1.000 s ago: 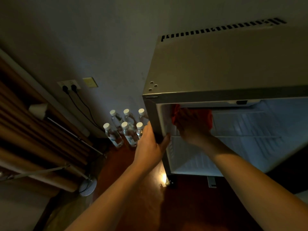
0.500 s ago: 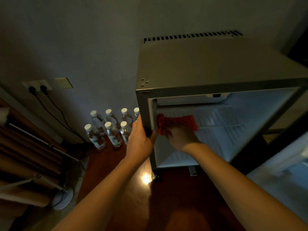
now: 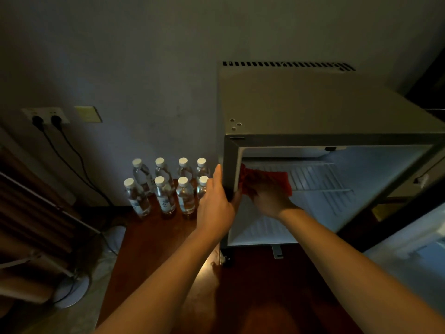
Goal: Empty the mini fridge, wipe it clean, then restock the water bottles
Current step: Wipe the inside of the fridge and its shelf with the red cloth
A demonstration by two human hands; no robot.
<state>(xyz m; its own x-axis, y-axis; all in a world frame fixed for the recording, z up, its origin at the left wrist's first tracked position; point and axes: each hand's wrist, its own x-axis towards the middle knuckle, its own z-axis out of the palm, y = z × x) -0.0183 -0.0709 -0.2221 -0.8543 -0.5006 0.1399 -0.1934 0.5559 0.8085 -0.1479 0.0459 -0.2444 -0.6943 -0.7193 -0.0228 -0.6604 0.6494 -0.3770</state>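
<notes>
The fridge [image 3: 301, 109] stood open on a dark red-brown counter [image 3: 154, 249] against a grey wall [image 3: 168, 44], its white interior lit and its door [image 3: 414, 256] swung out to the right. The left hand [image 3: 215, 201] rested on the fridge's left front edge, fingers straight along the outer side and the thumb hooked round the frame. The right hand [image 3: 267, 196] reached inside and pressed a red cloth [image 3: 277, 180] against the left inner wall, at the left end of the wire shelf [image 3: 320, 179]; whether the fingers curled round the cloth or lay flat on it could not be told, since the hand was in shadow. Nothing else showed on the shelf or on the fridge floor below it. Eight bottles [image 3: 166, 186] with white caps stood upright in two rows of four on the counter, just left of the fridge and near the wall, the nearest partly hidden behind the left hand. Farther left, two black plugs [image 3: 47, 120] sat in a wall socket with cords trailing down, and a yellowish plate [image 3: 88, 114] was fixed beside it.
</notes>
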